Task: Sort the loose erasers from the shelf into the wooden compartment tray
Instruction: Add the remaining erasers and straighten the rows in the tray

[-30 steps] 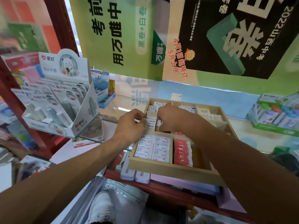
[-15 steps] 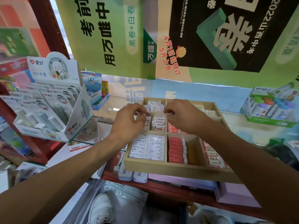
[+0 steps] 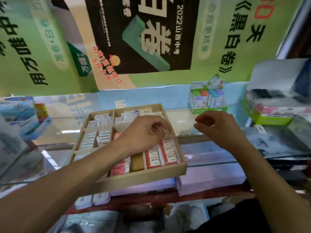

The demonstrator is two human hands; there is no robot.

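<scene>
Left forearm enters from 7 o'clock, crosses the near rail of the pale wooden compartment tray (image 3: 143,178) and ends in the left hand (image 3: 144,132) over the tray's middle right. Knuckles up, fingers curled down and inward; the grip looks pinched on something small and pale at the fingertips, too blurred to tell what, or whether it is held. Right forearm comes in from 5 o'clock; right hand (image 3: 217,126) hangs outside the tray at its 3 o'clock, above the glass shelf (image 3: 181,123), fingers loosely curled, grip holding nothing.

Tray: flat rectangular box, thin wood dividers, smooth unpainted grain, sitting tilted, long axis running roughly 7 to 1 o'clock. Near right compartment holds red-and-white sleeved erasers (image 3: 161,155), small blocks lying flat in rows, long axes across the tray. Near middle holds red-wrapped erasers (image 3: 120,167). Left and far compartments hold white-sleeved erasers (image 3: 102,120), packed on edge.

Tray rests on lilac flat pads (image 3: 210,177). Beyond, at 1 o'clock, a green-based cardboard display box (image 3: 207,100) of pastel items. Behind, a green and black printed poster (image 3: 143,34).
</scene>
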